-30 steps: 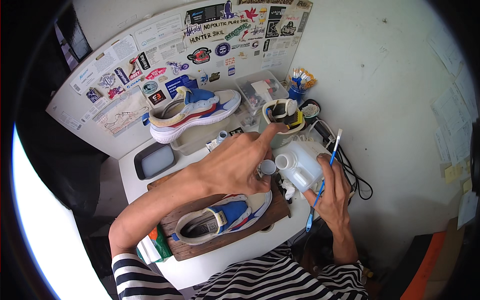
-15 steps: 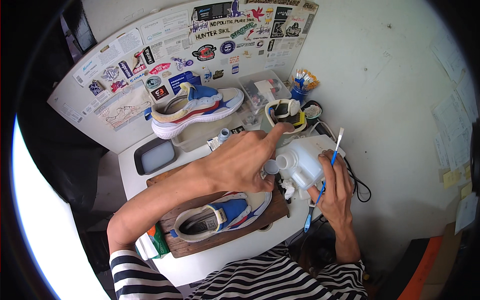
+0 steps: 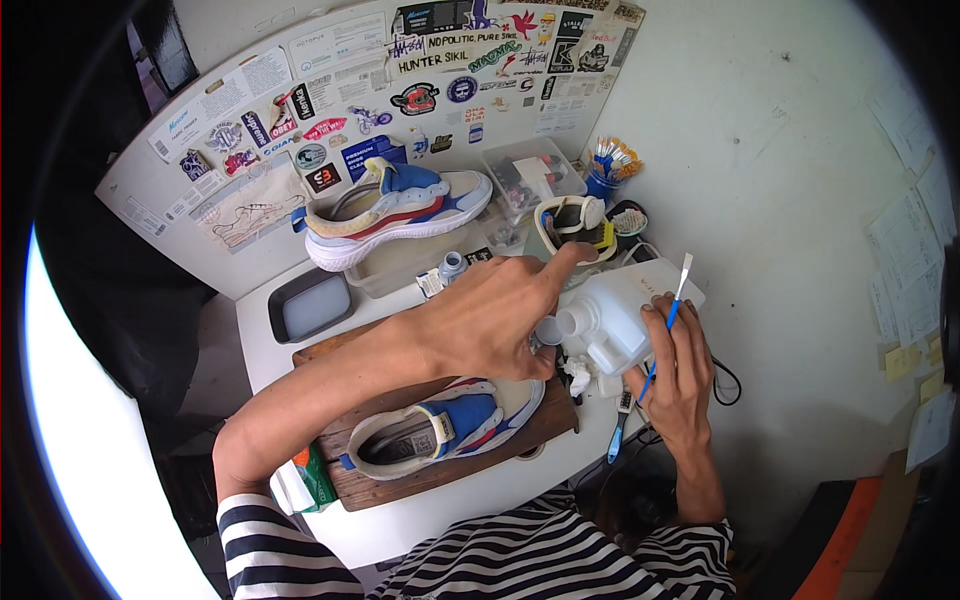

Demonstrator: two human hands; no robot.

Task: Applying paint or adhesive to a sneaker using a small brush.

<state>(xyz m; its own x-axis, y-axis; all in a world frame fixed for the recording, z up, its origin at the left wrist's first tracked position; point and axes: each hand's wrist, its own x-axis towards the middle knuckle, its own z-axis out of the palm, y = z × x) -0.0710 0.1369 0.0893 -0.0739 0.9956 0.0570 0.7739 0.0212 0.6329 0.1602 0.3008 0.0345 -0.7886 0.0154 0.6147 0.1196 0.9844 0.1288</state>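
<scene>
My right hand (image 3: 678, 375) grips a translucent white jug (image 3: 622, 318), tilted with its open mouth toward the left. The same fingers also hold a thin paintbrush (image 3: 681, 290) with a blue handle and pale bristles upward. Close to the jug's mouth, my left hand (image 3: 500, 312) is closed on a small round container (image 3: 549, 331), mostly hidden behind the fingers; its index finger stretches out to the right. Whether any liquid is flowing, I cannot tell. Under my left forearm a blue, white and red sneaker (image 3: 440, 435) lies on a dark wooden board (image 3: 350, 490).
A matching sneaker (image 3: 400, 215) rests on a clear plastic box (image 3: 400, 265) at the back. A small open bottle (image 3: 452, 265), a dark tray (image 3: 312, 306), a cup of brushes (image 3: 606, 180) and a blue-handled brush (image 3: 616, 440) stand or lie around. A stickered panel (image 3: 360, 60) closes off the back.
The jug and my right hand have shifted slightly right, with the paintbrush. My left hand keeps its hold on the small container, and the whole view has moved slightly.
</scene>
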